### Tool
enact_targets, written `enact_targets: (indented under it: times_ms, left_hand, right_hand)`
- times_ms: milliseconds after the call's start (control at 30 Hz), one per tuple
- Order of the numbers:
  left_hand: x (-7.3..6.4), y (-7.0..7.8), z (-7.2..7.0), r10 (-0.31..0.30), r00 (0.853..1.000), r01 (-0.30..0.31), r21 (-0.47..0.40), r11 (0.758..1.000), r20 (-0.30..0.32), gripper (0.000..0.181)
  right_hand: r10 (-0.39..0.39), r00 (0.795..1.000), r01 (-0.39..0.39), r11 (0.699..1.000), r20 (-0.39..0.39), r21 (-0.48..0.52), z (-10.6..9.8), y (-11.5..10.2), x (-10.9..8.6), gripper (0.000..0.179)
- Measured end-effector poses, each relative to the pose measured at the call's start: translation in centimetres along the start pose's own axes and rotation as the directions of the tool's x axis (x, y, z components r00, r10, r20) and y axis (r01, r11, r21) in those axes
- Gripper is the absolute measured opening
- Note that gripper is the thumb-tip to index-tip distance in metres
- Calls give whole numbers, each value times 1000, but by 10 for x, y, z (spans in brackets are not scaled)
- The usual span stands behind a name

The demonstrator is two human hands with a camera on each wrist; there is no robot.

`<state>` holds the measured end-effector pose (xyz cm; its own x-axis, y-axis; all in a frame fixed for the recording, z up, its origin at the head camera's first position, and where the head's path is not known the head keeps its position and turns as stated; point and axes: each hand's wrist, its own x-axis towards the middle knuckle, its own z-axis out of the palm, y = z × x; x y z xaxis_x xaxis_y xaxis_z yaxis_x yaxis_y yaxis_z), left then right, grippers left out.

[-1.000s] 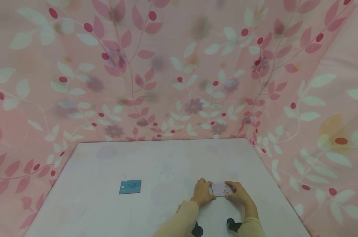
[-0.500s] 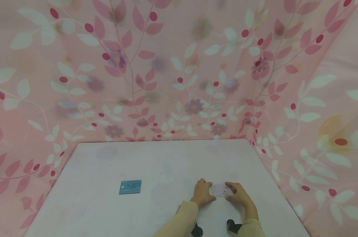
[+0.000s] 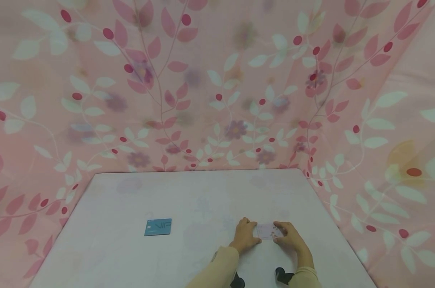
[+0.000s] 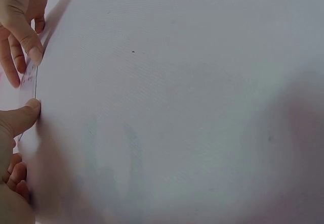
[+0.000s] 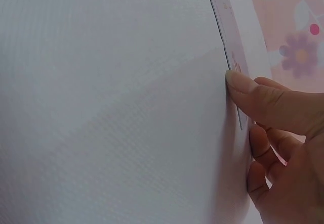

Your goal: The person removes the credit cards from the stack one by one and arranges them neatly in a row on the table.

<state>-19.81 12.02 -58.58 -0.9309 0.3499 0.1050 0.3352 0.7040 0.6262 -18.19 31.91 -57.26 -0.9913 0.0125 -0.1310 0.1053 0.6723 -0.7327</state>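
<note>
In the head view, both hands hold a pale card [image 3: 266, 231] low at the white table [image 3: 203, 196]: the left hand [image 3: 245, 235] pinches its left end, the right hand [image 3: 291, 238] its right end, each thumb at its near edge. A blue card [image 3: 158, 227] lies well apart to the left of the pale card. The left wrist view shows both thumbs along the pale card's near edge. In the right wrist view, whether the pale card touches the table is unclear. The step looks like steadying it; the next move likely calls for both hands lifting or releasing evenly.
</note>
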Motion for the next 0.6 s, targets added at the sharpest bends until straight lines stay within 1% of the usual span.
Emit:
enact_targets:
  times_ms: [100,133,233,333,367,400,500,600]
  left_hand:
    - [-2,-3,1,31,999,-32,-30,999,-28,54]
    - [-2,-6,3,62,997,-63,-27,998,-52,53]
    - [-5,-6,0,89,994,-93,-63,994,-68,53]
    - [-6,-7,-3,88,994,-95,-109,989,-68,53]
    - [-7,-5,-7,69,996,-76,-139,987,-57,53]
    - [-7,-6,-7,68,996,-76,-151,986,-62,53]
    - [-9,-12,-8,63,993,-81,-193,978,-100,51]
    - [-11,-18,-12,43,989,-77,-248,966,-141,48]
  right_hand:
    - [-10,1000,10,1000,2,-1,0,1,0,60]
    - [-15,1000,15,1000,4,-7,0,2,0,60]
    - [-15,1000,15,1000,2,-15,0,1,-1,60]
    - [-21,1000,20,1000,-9,-18,0,-1,-3,60]
    - [-15,1000,15,1000,-17,-15,1,-2,-4,61]
    - [-15,1000,15,1000,-26,-22,1,-3,-5,61]
    - [-31,997,29,999,-77,-24,4,-8,-10,60]
    - [-75,986,72,997,-148,-27,6,-14,-14,55]
